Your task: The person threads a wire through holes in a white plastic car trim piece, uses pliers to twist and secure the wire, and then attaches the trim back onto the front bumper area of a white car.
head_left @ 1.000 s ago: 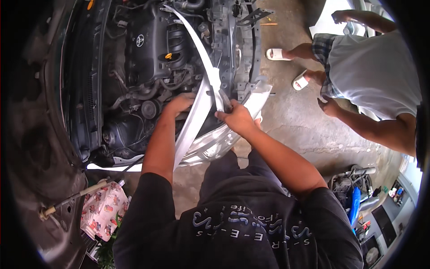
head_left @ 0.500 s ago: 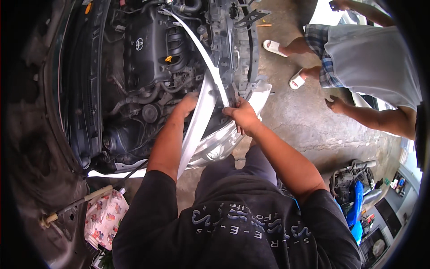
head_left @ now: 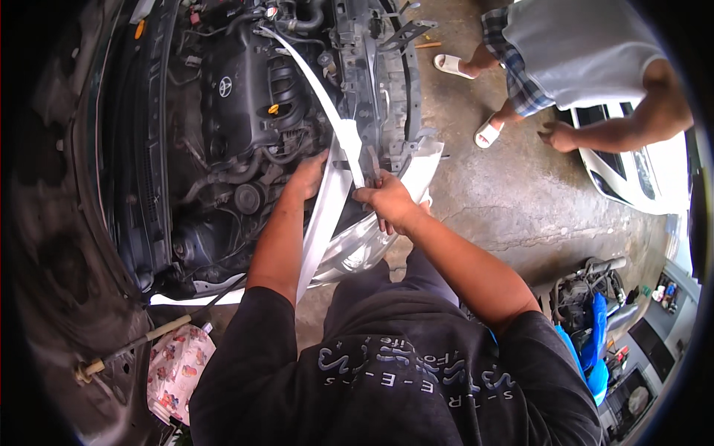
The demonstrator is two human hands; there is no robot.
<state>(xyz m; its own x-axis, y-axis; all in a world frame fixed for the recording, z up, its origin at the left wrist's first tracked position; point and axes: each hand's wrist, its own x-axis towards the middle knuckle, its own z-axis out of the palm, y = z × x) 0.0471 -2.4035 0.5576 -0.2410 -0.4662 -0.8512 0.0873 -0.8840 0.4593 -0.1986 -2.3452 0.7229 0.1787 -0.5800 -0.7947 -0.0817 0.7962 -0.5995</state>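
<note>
Two bare hands are held apart over the engine bay (head_left: 216,178). The white strip (head_left: 348,137) is laid slantwise across it, its lower end seemingly pinched by the right hand (head_left: 390,202). The left hand (head_left: 307,177) is partly hidden behind the white panel (head_left: 324,215), so its grip cannot be told. The strip is best kept unkinked, its far end watched, and the headlight (head_left: 355,249) left unscraped

right hand (head_left: 388,201) holds a curved white strip (head_left: 347,136); left hand (head_left: 308,178) beside white panel (head_left: 324,219).
</note>
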